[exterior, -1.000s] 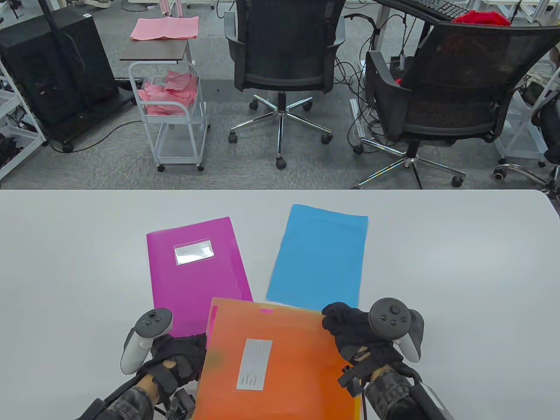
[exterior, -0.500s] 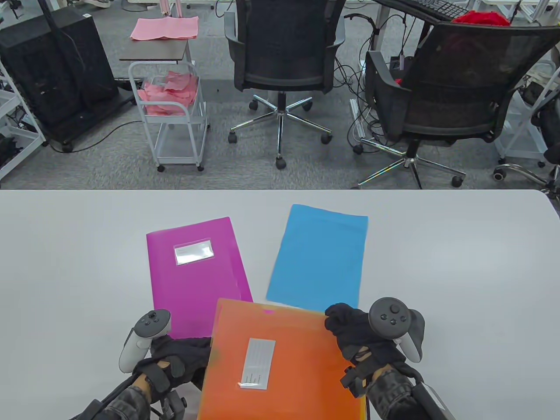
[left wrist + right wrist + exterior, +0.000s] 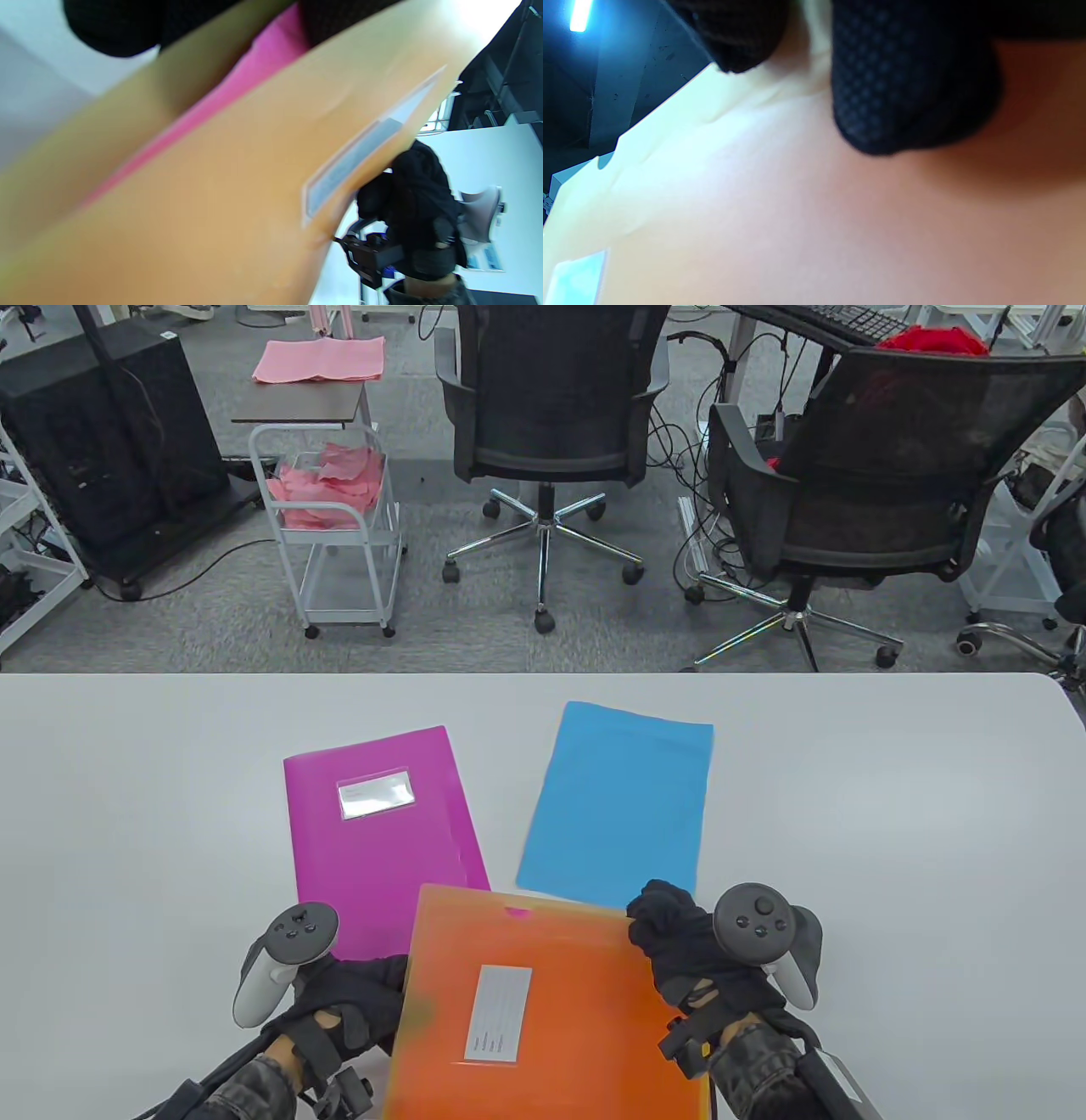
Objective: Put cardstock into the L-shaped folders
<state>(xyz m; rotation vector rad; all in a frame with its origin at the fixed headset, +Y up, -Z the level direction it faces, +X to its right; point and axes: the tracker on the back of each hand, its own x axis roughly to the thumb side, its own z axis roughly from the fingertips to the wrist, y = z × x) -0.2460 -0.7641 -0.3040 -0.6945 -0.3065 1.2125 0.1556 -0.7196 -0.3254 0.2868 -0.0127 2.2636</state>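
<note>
Fingers [image 3: 657, 920] beside blue cardstock [image 3: 619, 802]

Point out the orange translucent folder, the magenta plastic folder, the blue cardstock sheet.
orange translucent folder [image 3: 577, 976]: table view, bare front cover beside its label.
magenta plastic folder [image 3: 382, 848]: table view, cover below its label window.
blue cardstock sheet [image 3: 624, 802]: table view, sheet's middle.

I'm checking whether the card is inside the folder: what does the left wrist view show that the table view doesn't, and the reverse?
Only the left wrist view shows a pink sheet lying between the two leaves of the orange folder. Only the table view shows the magenta folder and blue sheet flat on the table, and the left hand. Both show the orange folder and the right hand holding it.
</note>
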